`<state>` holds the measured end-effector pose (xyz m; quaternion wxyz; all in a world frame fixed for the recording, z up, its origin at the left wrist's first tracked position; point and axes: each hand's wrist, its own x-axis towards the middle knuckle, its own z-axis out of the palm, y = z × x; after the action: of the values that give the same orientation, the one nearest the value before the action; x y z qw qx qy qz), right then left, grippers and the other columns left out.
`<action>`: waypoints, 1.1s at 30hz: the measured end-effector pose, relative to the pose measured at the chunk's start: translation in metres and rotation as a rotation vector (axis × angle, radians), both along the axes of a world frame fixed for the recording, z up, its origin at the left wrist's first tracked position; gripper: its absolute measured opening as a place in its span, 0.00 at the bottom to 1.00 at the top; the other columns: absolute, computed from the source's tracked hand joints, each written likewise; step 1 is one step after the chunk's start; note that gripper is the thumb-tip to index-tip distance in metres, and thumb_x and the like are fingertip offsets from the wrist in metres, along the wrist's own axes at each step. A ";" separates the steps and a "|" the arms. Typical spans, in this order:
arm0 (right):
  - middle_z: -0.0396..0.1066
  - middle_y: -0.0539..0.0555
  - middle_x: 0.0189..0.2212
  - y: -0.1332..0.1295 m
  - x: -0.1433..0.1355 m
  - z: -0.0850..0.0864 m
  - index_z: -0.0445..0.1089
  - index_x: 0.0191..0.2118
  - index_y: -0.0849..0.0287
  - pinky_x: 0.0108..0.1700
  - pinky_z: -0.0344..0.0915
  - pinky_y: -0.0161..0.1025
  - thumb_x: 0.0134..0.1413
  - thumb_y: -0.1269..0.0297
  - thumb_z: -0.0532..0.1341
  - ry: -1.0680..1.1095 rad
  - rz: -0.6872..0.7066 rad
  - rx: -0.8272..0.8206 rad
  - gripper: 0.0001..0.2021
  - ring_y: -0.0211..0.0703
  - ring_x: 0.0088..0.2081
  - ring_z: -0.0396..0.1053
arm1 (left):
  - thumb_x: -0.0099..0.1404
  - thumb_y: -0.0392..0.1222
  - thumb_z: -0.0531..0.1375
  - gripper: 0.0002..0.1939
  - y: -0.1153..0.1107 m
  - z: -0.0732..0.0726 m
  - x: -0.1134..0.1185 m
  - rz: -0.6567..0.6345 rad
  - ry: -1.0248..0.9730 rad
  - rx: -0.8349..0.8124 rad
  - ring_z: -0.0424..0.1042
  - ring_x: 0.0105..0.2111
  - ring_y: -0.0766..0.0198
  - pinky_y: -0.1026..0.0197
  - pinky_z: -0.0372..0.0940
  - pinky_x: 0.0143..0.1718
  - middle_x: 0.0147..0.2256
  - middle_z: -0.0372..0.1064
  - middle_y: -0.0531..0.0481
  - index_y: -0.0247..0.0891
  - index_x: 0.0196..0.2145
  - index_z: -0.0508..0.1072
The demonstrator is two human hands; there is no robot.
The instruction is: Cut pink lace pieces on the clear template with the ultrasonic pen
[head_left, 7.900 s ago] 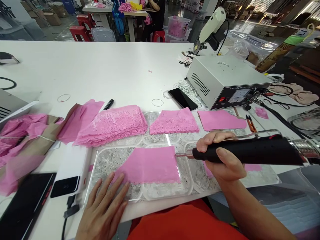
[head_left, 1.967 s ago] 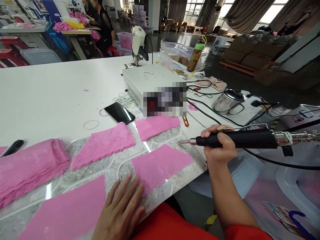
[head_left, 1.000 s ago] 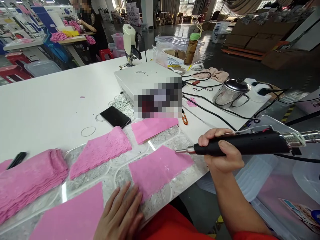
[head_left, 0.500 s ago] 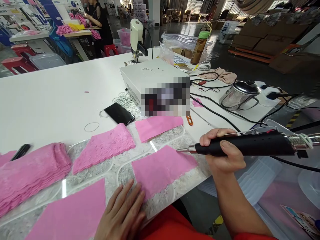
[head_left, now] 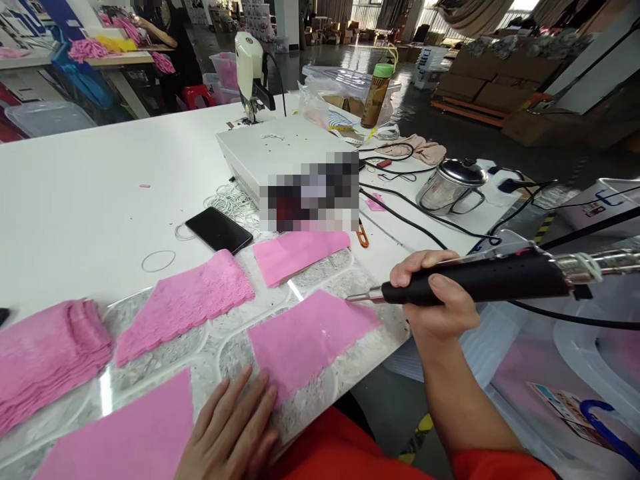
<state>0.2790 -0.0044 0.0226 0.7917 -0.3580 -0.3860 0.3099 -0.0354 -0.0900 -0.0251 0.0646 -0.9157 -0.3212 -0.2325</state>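
My right hand (head_left: 440, 297) is closed around a black corded hand tool (head_left: 480, 283) with a thin metal tip. That tip meets the upper right edge of a pink fabric piece (head_left: 310, 340); whether it touches cannot be told. A few bright specks show on this fabric. Flat, with fingers extended, my left hand (head_left: 235, 427) presses at the piece's lower left corner. Further left lie another flat pink piece (head_left: 125, 433), a scalloped stack of pink fabric (head_left: 185, 303) and a thicker folded pink stack (head_left: 55, 353). A pink strip (head_left: 303, 253) lies just beyond the piece under my hand.
A phone (head_left: 219, 230) and white cord (head_left: 233, 203) lie beside a white box-shaped machine (head_left: 290, 143). Black cables (head_left: 405, 213) run past a lidded glass mug (head_left: 453, 187). An orange cutter (head_left: 363, 235) lies near the fabric. Plastic bins (head_left: 530, 360) stand below the table's right edge.
The view has swung right, so everything sits further left. The tool tip has slid slightly right along the fabric's edge. My left hand stays on the same corner.
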 end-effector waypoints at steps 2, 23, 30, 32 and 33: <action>0.64 0.48 0.23 -0.004 0.006 0.000 0.67 0.27 0.57 0.22 0.63 0.37 0.39 0.63 0.61 0.005 -0.009 -0.006 0.06 0.36 0.20 0.63 | 0.69 0.36 0.55 0.16 -0.001 -0.001 0.000 0.002 -0.004 -0.003 0.56 0.64 0.54 0.52 0.46 0.67 0.55 0.69 0.43 0.33 0.52 0.72; 0.67 0.50 0.24 -0.012 0.020 -0.001 0.70 0.29 0.58 0.23 0.63 0.36 0.42 0.67 0.60 0.009 0.013 0.058 0.05 0.36 0.21 0.65 | 0.70 0.39 0.55 0.15 0.006 -0.002 -0.001 -0.046 0.006 0.040 0.56 0.64 0.53 0.54 0.47 0.67 0.52 0.72 0.41 0.31 0.50 0.73; 0.67 0.50 0.23 -0.025 0.035 0.000 0.70 0.29 0.60 0.21 0.63 0.36 0.40 0.67 0.60 0.015 -0.029 0.030 0.06 0.37 0.20 0.66 | 0.69 0.39 0.56 0.15 0.006 0.000 -0.001 -0.040 0.004 0.039 0.56 0.64 0.53 0.54 0.47 0.67 0.52 0.72 0.41 0.31 0.50 0.73; 0.67 0.50 0.23 -0.026 0.034 0.000 0.70 0.29 0.60 0.21 0.63 0.36 0.40 0.67 0.60 0.009 -0.019 0.037 0.06 0.37 0.20 0.66 | 0.69 0.38 0.56 0.15 0.006 -0.001 -0.002 -0.046 0.022 0.033 0.55 0.64 0.53 0.53 0.47 0.67 0.52 0.72 0.41 0.31 0.50 0.73; 0.68 0.50 0.23 -0.026 0.033 -0.001 0.70 0.29 0.59 0.21 0.63 0.36 0.40 0.67 0.60 0.008 -0.015 0.043 0.06 0.37 0.21 0.66 | 0.68 0.38 0.56 0.15 0.006 0.000 -0.002 -0.049 0.023 0.036 0.55 0.64 0.52 0.53 0.46 0.67 0.52 0.72 0.40 0.30 0.50 0.73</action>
<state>0.3123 -0.0306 0.0221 0.8029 -0.3428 -0.3868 0.2970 -0.0371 -0.0842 -0.0255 0.0792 -0.9245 -0.2938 -0.2295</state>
